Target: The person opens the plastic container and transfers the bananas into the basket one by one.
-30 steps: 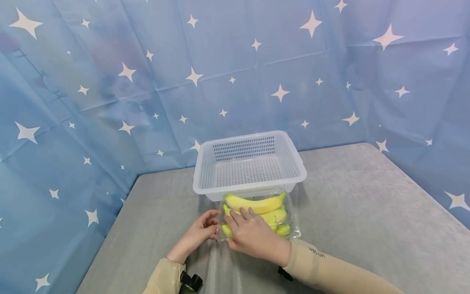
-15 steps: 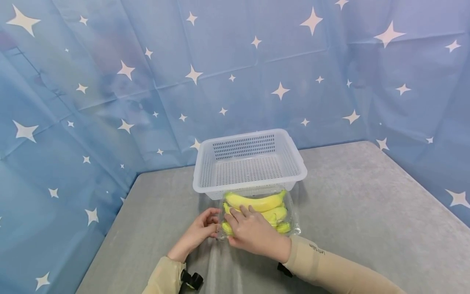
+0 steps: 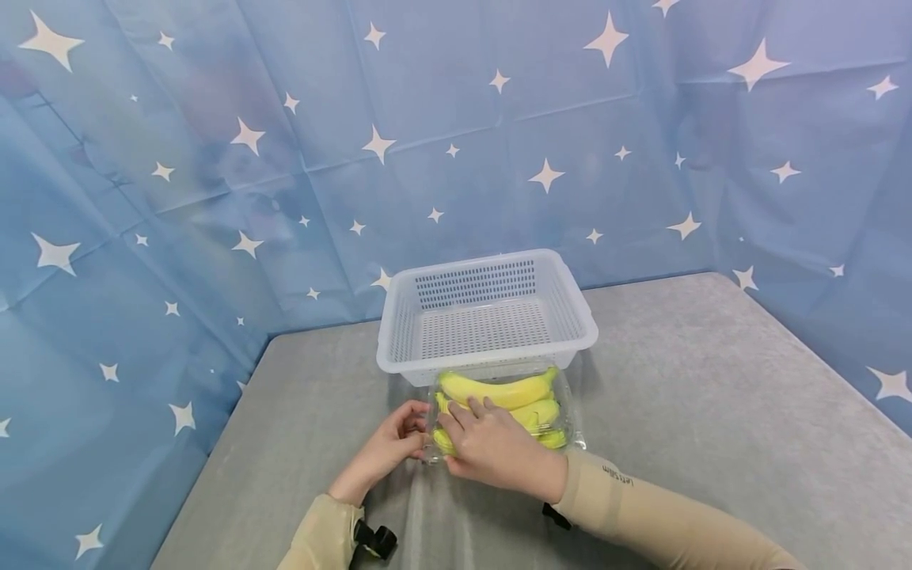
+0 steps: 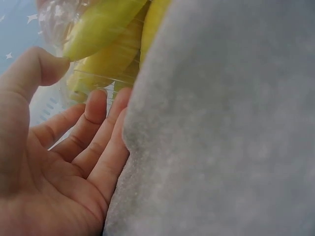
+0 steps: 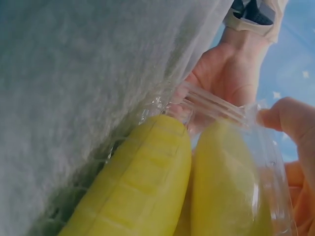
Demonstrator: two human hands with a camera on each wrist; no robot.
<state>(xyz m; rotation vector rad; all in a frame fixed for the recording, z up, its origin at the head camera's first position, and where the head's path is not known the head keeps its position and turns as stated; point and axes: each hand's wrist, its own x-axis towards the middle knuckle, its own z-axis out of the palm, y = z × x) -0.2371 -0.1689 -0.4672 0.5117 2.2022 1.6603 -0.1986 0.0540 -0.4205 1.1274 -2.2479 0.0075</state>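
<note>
A clear plastic clamshell box (image 3: 568, 408) holding several yellow bananas (image 3: 499, 391) lies on the table in the head view. My right hand (image 3: 499, 451) rests on its lid, fingers laid over the bananas. In the right wrist view, the right thumb (image 5: 290, 118) touches the box's corner. At the box's left side is my left hand (image 3: 385, 451), with its fingertips right at the plastic edge. Seen in the left wrist view, the left hand (image 4: 54, 182) has its palm turned up and its fingers loosely extended, the thumb touching the box.
Directly behind the box stands a white perforated plastic basket (image 3: 488, 357) with nothing in it. The grey table (image 3: 684, 380) extends to both sides. A blue curtain (image 3: 456, 95) with white stars borders the table at the back and sides.
</note>
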